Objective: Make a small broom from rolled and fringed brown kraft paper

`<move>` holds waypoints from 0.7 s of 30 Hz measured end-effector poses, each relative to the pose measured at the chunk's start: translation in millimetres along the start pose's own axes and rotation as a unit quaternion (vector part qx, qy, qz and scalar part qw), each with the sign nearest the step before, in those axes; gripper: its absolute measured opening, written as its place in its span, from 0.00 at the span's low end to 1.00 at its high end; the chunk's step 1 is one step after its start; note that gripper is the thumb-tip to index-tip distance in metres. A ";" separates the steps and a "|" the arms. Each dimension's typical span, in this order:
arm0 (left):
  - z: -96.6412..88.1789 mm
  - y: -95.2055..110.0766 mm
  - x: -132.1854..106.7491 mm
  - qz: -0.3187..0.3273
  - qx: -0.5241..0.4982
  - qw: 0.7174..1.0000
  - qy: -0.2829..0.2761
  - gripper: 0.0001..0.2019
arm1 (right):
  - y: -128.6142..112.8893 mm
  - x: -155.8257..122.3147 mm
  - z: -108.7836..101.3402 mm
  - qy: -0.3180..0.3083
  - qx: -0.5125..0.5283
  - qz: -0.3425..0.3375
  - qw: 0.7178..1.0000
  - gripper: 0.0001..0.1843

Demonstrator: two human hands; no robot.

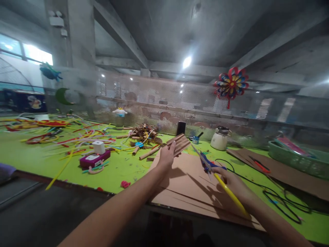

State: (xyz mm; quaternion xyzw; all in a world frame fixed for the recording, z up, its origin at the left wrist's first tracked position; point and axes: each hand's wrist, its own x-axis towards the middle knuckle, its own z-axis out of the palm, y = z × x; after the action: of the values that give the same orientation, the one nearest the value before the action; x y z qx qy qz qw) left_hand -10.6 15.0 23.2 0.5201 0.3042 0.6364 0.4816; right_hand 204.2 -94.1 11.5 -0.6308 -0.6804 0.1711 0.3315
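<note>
My left hand (167,156) is closed on a small raft of brown rolled paper sticks (180,143), held up above a brown cardboard sheet (189,187). My right hand (227,180) grips a blue glue gun (207,164) whose nozzle points up toward the raft, and a yellow stick (230,193) runs back along the hand and wrist. The gun's black cord (277,199) trails off to the right across the green table (28,152).
Colourful paper strips (74,139) and a pile of brown rolls (144,135) litter the table's left and middle. A pink box with a white tape roll (95,156), a white kettle (219,139), a green basket (298,157) and more cardboard (280,173) stand around. A mesh screen (180,103) with a pinwheel (231,84) backs the table.
</note>
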 end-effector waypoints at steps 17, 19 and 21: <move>12.9 36.2 2.5 -0.002 -0.215 0.975 0.062 0.12 | -104.0 23.2 73.0 0.042 0.338 -0.015 0.940 0.24; 16.6 36.4 1.8 0.004 -0.239 0.969 0.065 0.12 | -106.0 22.2 74.6 0.059 0.309 -0.037 0.949 0.24; 19.1 36.2 1.0 0.017 -0.256 0.965 0.058 0.12 | -108.6 19.5 74.7 0.090 0.282 -0.051 0.954 0.24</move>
State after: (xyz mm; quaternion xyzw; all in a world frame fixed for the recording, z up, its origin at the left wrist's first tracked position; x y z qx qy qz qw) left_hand -3.1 1.0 60.9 0.3465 0.1499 0.7305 0.5691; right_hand 73.8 -77.1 32.9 -0.4888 -0.6032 0.2813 0.5640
